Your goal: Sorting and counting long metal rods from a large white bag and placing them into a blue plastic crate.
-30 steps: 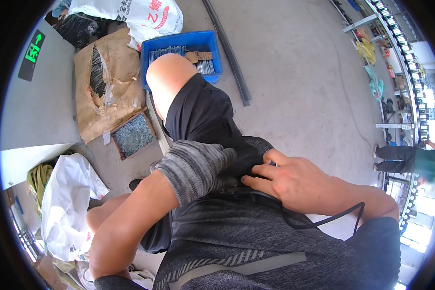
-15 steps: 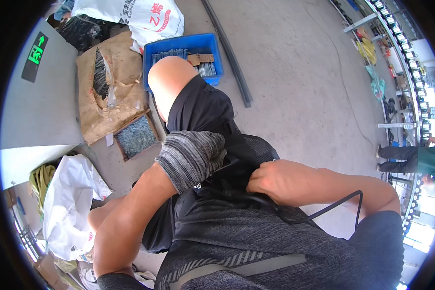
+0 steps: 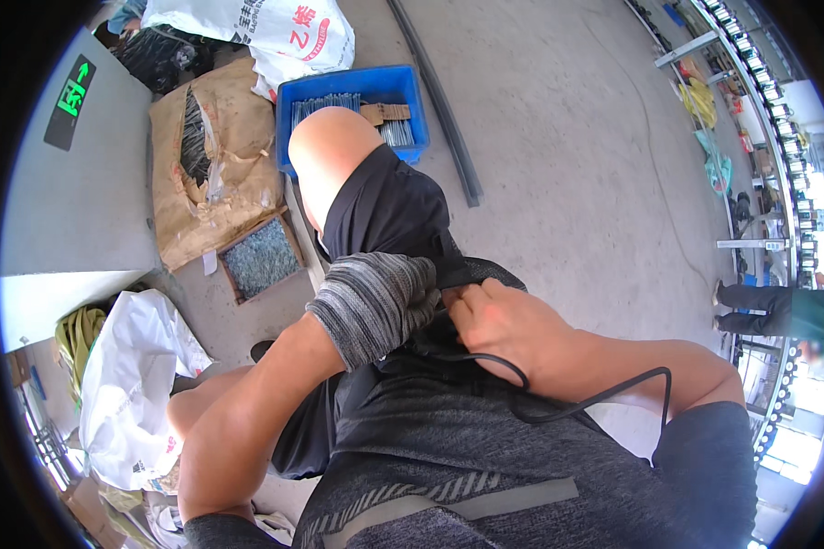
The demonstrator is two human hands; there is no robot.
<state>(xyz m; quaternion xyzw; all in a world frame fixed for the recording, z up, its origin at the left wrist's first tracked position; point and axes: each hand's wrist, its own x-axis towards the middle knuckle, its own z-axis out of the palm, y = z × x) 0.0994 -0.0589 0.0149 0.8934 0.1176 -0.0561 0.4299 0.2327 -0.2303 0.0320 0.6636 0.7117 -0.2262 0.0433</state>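
Concrete floor (image 3: 558, 137) w/ blue bin (image 3: 389, 82) of metal rods (image 3: 395, 134) past a bent knee (image 3: 334, 142), torn brown sack (image 3: 238, 114) left of it. L hand (image 3: 375, 297), in striped grey knit glove (image 3: 352, 288), has fingers curled together at the lap (image 3: 389, 206); grip hidden, can't tell on what. R hand (image 3: 499, 320), bare, has fingers bent close together against a blk mesh item (image 3: 496, 271) on the lap, tips hidden, w/ blk cable (image 3: 604, 392) looping by the wrist.

The glove (image 3: 371, 306) is knitted cloth, the shorts (image 3: 389, 206) matt fabric, the crate (image 3: 394, 85) smooth plastic.
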